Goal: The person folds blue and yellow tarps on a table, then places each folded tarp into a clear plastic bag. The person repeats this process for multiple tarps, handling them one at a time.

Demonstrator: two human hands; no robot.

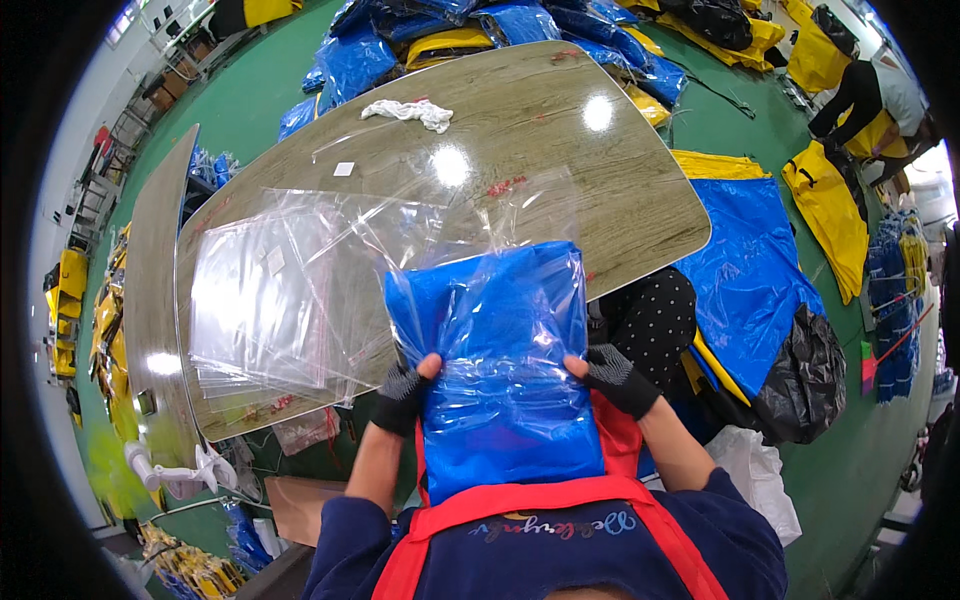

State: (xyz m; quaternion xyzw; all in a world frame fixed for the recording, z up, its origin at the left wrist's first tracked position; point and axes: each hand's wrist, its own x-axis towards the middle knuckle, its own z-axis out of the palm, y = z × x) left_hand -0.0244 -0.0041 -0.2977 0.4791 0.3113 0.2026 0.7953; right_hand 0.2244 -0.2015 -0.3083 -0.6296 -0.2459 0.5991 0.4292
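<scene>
blue folded sheeting (520, 300) in a clear bag (500, 385) straddles the near edge of the tabletop (620, 190), left hand (405, 388) and right hand (618, 376) apart, clamped on opposite sides, presumably to keep it square.

Site recorded as a workshop with a packing area. Green floor (245, 105) is heaped with blue and yellow bundles (355, 68); clear plastic bags (262, 310) are spread across a wood-grain tabletop (560, 125); at far right, a co-worker (897, 95) is seen bent low near yellow goods (826, 220).
</scene>
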